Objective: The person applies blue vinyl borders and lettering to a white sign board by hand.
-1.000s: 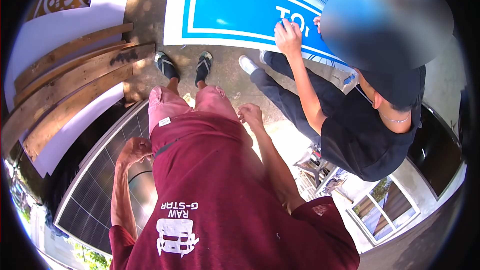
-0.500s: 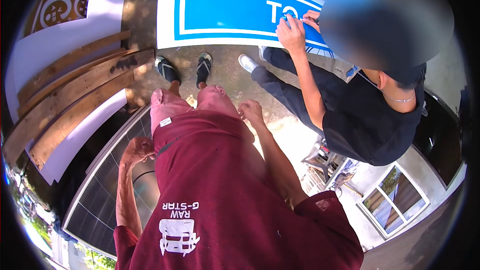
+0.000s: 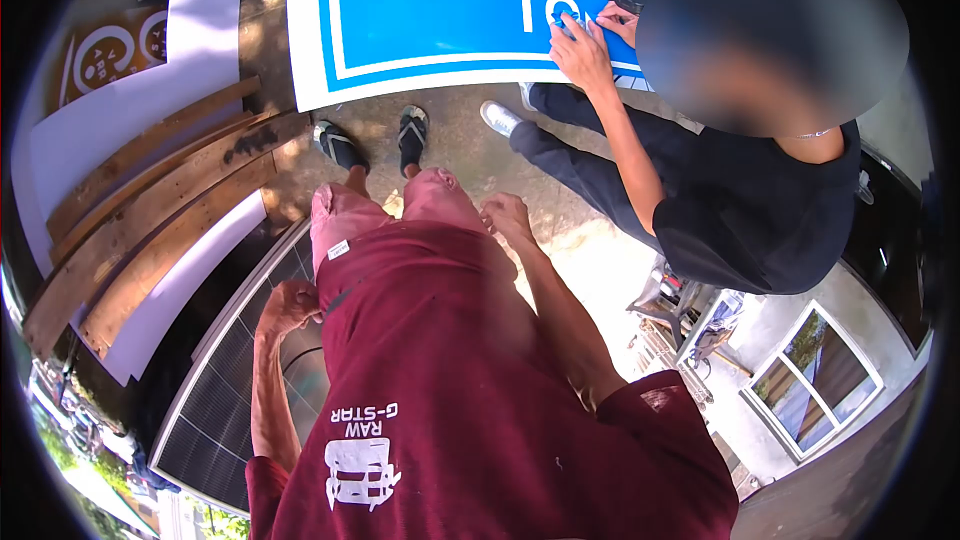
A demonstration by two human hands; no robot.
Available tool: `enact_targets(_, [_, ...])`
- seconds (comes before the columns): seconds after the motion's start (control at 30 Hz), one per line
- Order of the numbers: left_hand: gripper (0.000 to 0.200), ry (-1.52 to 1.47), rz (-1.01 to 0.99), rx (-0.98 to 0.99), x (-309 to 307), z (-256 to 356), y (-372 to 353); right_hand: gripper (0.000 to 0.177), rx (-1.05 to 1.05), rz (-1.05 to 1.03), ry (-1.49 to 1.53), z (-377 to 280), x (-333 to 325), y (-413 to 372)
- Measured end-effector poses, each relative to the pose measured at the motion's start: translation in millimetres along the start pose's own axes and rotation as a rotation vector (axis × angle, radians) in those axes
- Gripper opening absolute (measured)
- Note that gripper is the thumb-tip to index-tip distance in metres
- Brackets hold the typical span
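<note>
My left hand [image 3: 290, 307] hangs beside the hem of my maroon shirt [image 3: 430, 380], fingers curled in, with nothing visible in it. On the other side, my right hand [image 3: 507, 215] is near the hip of my pink shorts [image 3: 437, 202], its fingers bent and nothing seen in them. Ahead lies a blue and white sign [image 3: 430, 20] with white letters. A co-worker's hands [image 3: 583, 57] touch the sign at the lettering, with a small blue thing at the fingertips. Neither of my hands touches the sign.
The co-worker in black [image 3: 760, 200] leans over the sign at the right. Wooden planks [image 3: 150, 210] lie at the left over white panels. A solar panel [image 3: 215, 410] is behind my left arm. My sandaled feet [image 3: 340, 145] stand on the concrete ground.
The view has shifted slightly, so the sign appears further left and higher. The co-worker's head and torso have moved a little. My hands keep nearly the same pose.
</note>
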State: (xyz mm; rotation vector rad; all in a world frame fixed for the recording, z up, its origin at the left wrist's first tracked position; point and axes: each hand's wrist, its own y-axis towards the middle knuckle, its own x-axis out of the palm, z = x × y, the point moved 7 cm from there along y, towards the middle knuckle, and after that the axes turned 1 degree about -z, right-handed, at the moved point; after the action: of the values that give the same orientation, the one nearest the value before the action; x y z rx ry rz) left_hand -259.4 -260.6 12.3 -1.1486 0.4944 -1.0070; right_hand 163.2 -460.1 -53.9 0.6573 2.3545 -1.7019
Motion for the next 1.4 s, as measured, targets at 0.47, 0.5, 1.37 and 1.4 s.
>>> enact_targets(0.47, [0.010,0.105,-0.014,-0.029,11,7,8,0.015,-0.009,0.018,0.044,20,-8,9])
enact_targets(0.5, [0.010,0.108,-0.006,-0.029,12,11,8,0.015,-0.017,0.019,0.039,20,-9,9])
enact_targets(1.37, [0.008,0.183,0.058,0.024,32,31,6,0.022,-0.045,0.021,0.054,19,-29,24])
enact_targets(1.4, [0.008,0.192,0.060,0.032,31,31,5,0.023,-0.058,0.031,0.022,18,-30,24])
